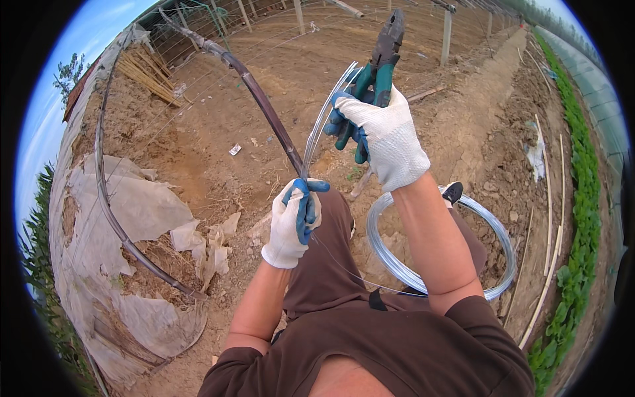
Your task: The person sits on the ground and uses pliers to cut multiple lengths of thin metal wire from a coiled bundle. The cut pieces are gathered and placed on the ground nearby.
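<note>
Both hands wear white knit gloves with blue coated palms. My left hand (296,216) is closed around the lower end of a bundle of thin metal wires (320,126), which fans upward toward my right hand. Combination pliers (383,54) with green handles are gripped in my right hand (379,131), their dark jaws pointing up and away. The wires' upper ends lie beside the handles; whether the right fingers touch them cannot be told. A coil of shiny wire (501,233) hangs or rests around my right leg, and a single strand runs from it toward my left hand.
A dark bamboo pole (258,94) slopes down behind my left hand. Another bent pole (106,198) arches at left beside torn plastic sheeting (124,198). Concrete posts (446,37) with wires stand ahead. Bamboo canes (144,72) lie far left, and green plants (585,183) grow at right.
</note>
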Action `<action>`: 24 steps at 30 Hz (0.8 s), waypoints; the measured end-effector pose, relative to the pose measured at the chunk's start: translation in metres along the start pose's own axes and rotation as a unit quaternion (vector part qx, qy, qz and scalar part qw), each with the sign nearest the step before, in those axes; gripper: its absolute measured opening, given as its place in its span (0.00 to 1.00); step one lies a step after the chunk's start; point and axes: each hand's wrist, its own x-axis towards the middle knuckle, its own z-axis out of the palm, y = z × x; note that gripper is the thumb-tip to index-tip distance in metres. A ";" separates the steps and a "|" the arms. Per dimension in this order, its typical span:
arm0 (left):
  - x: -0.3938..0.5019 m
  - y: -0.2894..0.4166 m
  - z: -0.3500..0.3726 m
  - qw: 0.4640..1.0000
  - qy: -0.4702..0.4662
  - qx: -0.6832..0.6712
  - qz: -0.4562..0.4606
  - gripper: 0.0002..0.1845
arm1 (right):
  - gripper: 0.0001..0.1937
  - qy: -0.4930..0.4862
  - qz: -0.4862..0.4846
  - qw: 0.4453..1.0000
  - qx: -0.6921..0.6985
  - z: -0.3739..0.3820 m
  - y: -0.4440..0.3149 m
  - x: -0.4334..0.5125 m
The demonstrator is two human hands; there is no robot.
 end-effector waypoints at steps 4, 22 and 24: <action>-0.001 0.002 0.006 0.999 0.021 0.021 -0.013 0.21 | 0.10 -0.011 0.017 1.000 -0.004 -0.001 0.002 0.001; 0.068 0.013 -0.073 0.990 0.024 -0.128 -0.052 0.18 | 0.17 -0.044 0.229 0.948 -0.215 -0.074 0.038 -0.123; 0.071 0.016 -0.074 0.989 0.034 -0.129 -0.063 0.20 | 0.15 -0.051 0.321 0.944 -0.063 -0.081 0.048 -0.142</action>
